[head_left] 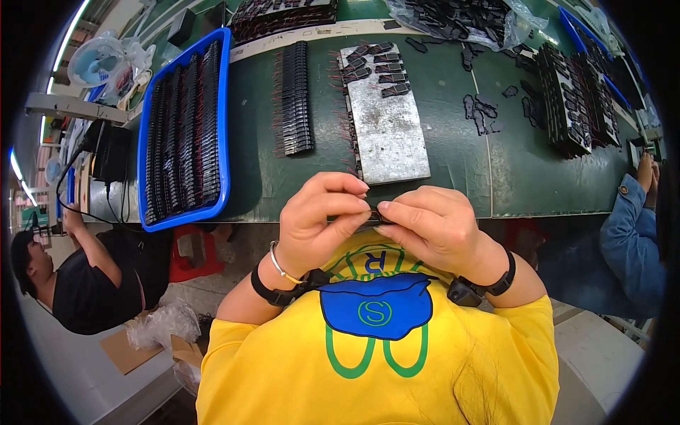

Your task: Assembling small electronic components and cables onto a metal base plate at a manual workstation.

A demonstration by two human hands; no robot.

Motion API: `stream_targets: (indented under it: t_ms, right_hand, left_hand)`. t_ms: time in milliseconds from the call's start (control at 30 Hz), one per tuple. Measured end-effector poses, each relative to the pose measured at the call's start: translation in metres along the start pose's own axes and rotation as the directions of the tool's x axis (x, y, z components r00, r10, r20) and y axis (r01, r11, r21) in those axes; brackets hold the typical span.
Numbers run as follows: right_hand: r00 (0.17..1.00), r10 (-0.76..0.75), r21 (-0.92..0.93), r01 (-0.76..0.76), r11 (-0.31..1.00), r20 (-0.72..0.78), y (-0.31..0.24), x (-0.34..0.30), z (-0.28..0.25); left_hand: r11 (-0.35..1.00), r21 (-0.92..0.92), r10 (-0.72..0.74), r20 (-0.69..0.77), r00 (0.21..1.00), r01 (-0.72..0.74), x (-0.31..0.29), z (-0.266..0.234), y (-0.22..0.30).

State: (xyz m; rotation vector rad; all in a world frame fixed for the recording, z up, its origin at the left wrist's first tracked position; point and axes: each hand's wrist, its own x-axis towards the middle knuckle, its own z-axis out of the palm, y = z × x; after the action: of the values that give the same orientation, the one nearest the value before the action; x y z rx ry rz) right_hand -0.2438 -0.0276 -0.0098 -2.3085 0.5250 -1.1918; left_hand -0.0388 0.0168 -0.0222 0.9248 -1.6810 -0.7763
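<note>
My left hand (320,212) and my right hand (433,221) meet over the table's near edge, fingertips pinched together. Between them is a small black part (375,214), mostly covered by the fingers, so its exact kind is hidden. Just beyond the hands lies a flat grey metal plate (389,134). Small black parts (389,69) with red wires rest on the plate's far end, and more red wires stick out along its left edge. Left of the plate, a long row of similar black parts (294,99) with red wires lies packed side by side.
A blue tray (225,127) full of wired black parts stands at left. Stacked plates with black parts (567,106) are at right, near loose black pieces (480,113). A plastic bag of black pieces (467,18) lies at the back. People sit at both sides (99,283).
</note>
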Motion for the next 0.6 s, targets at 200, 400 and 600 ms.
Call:
stream_targets:
  t_ms: [200,400,600]
  right_hand:
    - [0.998,-0.060,-0.081,0.059,0.995,-0.007,0.003,0.000,0.001]
    - [0.991,-0.131,-0.212,0.134,0.968,0.024,0.005,-0.001,0.000]
    - [0.986,-0.156,-0.284,0.166,0.944,0.058,0.003,-0.003,0.000]
  left_hand:
    - [0.678,-0.569,-0.529,0.062,0.846,0.466,-0.004,0.006,0.004]
    - [0.600,-0.520,-0.636,0.150,0.757,0.608,0.003,0.003,0.012]
    - [0.732,-0.248,-0.649,0.028,0.760,0.635,0.010,0.010,0.018]
